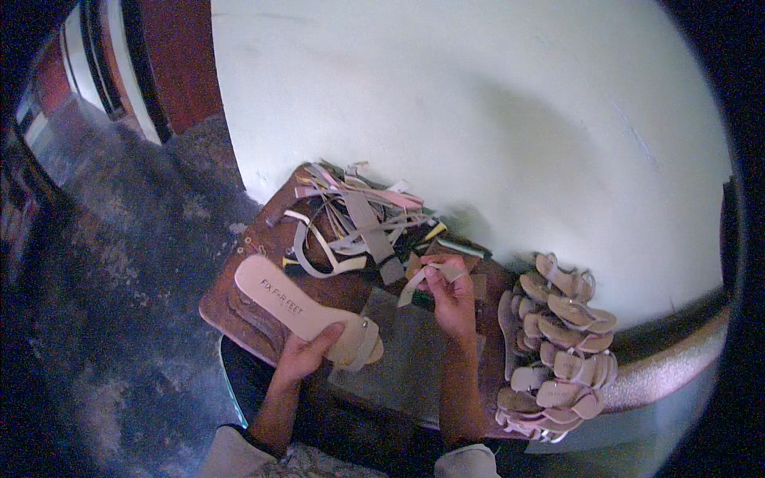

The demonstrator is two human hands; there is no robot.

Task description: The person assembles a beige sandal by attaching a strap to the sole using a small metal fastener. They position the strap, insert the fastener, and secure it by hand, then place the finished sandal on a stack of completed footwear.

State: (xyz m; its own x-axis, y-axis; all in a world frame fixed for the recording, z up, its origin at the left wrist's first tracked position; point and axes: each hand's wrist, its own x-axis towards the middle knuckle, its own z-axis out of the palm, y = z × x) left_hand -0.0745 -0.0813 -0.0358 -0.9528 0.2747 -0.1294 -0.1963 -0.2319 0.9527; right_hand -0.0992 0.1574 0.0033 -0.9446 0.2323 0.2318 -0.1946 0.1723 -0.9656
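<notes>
A pale beige sandal (279,299) is in my left hand (303,354), gripped at its side near the middle, its heel end pointing up and left. Across its toe end runs a light strap (367,342). Farther right, my right hand (454,309) is raised over the table with a short pale strip (413,285) pinched between thumb and fingers. One end of the strip hangs down to the left, apart from the sandal. Just behind the right fingers is a small reddish piece, partly hidden.
The brown table (227,299) stands against a white wall (382,88). A tangled heap of straps (366,215) covers its back. At the right, several sandals (558,342) lie stacked in overlapping rows. A grey flat sheet (390,342) lies between my arms.
</notes>
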